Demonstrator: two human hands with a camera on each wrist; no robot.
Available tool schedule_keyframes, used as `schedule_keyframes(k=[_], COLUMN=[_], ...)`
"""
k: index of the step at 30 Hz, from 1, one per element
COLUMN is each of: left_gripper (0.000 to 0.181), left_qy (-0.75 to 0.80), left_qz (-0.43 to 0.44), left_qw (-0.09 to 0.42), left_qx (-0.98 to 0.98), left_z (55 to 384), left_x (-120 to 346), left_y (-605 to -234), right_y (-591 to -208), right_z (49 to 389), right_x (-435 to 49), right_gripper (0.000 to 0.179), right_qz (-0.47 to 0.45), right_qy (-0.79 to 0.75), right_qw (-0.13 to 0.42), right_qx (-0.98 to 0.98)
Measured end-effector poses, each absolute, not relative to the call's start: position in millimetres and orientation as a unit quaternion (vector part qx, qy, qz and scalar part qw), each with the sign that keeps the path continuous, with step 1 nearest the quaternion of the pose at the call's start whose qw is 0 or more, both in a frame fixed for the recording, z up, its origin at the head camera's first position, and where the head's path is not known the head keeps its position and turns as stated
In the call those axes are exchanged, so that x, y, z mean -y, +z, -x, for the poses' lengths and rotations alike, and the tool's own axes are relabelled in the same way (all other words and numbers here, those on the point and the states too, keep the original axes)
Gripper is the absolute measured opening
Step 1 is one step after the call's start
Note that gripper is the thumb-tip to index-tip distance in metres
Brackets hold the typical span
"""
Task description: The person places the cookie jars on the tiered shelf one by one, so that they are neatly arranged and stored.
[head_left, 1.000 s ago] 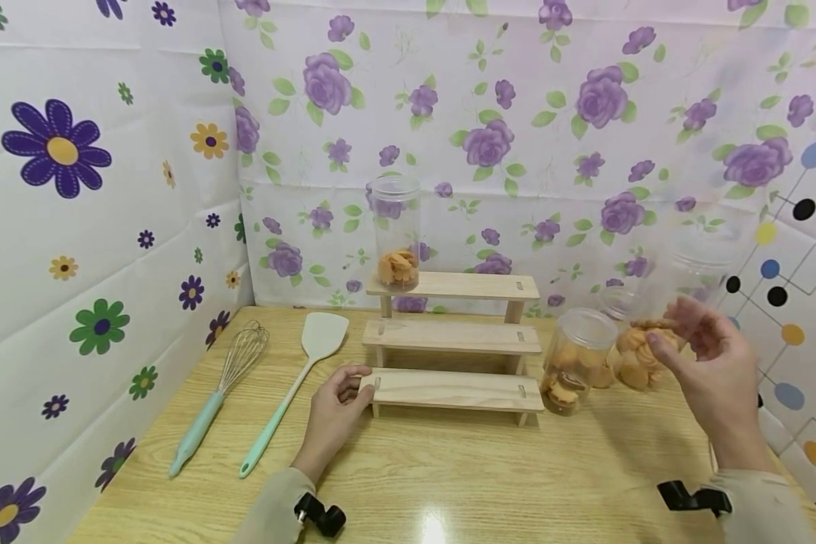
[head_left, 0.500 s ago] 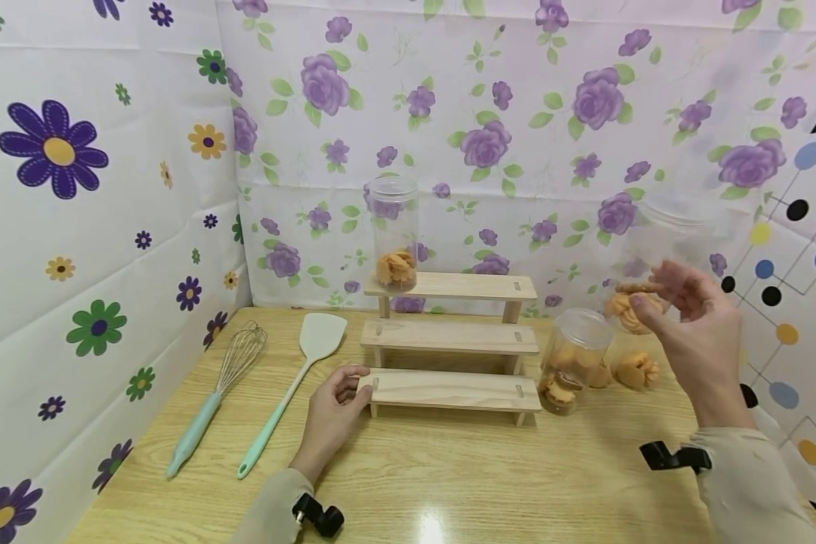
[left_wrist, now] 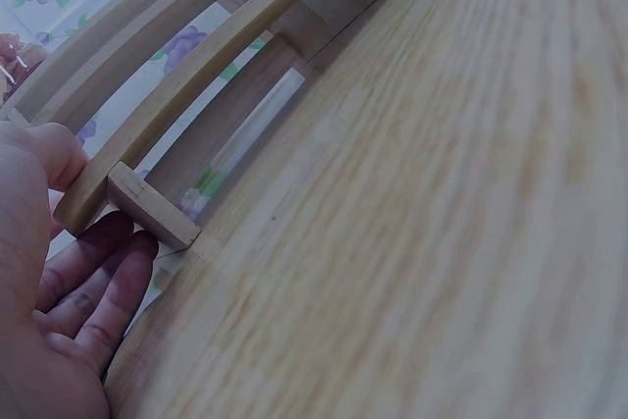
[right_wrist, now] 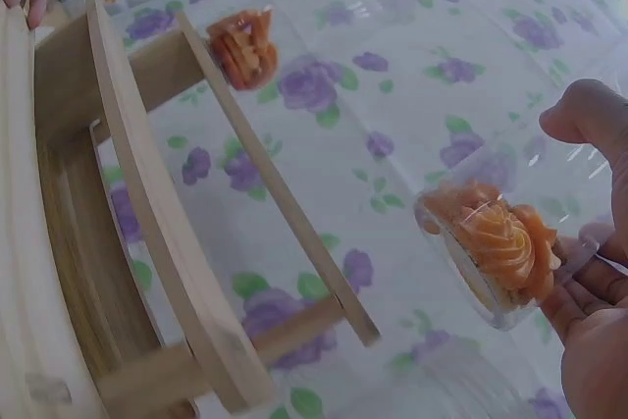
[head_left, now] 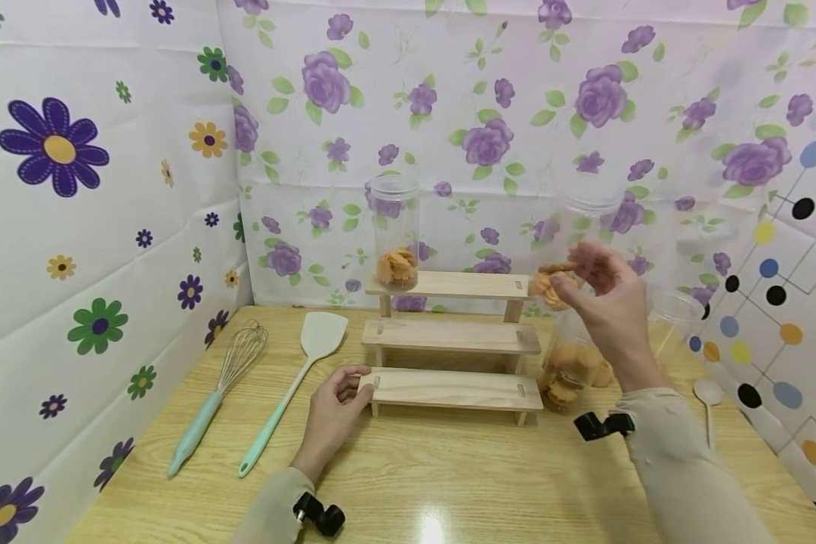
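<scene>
My left hand [head_left: 336,412] grips the left end of the lowest step of a three-tier wooden shelf rack [head_left: 449,389], thumb above and fingers under the board in the left wrist view. My right hand [head_left: 615,313] holds a clear plastic jar [right_wrist: 486,252] in the air beside the right end of the top step. Orange-brown cookies [head_left: 551,291] lie at that jar's bottom, and its walls are faint. A similar jar [head_left: 397,257] with cookies stands at the left of the top step.
Right of the rack, a cookie jar [head_left: 564,381] stands on the table, partly behind the right hand. Another clear jar [head_left: 676,310] is further right, its lower part hidden by the wrist. A spoon [head_left: 709,397] lies near it. A whisk [head_left: 221,393] and spatula [head_left: 299,378] lie at left.
My right hand has lifted the cookie jar and carried it left toward the rack, uncovering the jar and spoon at right. My left hand stays on the lowest step.
</scene>
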State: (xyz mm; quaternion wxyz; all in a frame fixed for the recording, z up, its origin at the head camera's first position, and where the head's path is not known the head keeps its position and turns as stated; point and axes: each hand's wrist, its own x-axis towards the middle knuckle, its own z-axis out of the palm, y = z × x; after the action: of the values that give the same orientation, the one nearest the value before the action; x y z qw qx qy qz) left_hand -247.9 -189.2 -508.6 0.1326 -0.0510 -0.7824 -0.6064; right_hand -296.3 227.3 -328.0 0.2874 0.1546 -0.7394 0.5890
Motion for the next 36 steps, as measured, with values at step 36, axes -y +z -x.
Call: schedule_keyframes(k=[36], left_gripper=[0.025], left_qy=[-0.616], left_qz=[0.054], left_qw=[0.127], left_qx=[0.776], left_z=[246], left_x=[189], left_y=[-505], right_y=[-335], right_z=[376], right_x=[-108], right_gripper=[0.073], right_qz=[-0.189], right_qy=[0.614], right_qw=[0.149], right_qx=[0.752])
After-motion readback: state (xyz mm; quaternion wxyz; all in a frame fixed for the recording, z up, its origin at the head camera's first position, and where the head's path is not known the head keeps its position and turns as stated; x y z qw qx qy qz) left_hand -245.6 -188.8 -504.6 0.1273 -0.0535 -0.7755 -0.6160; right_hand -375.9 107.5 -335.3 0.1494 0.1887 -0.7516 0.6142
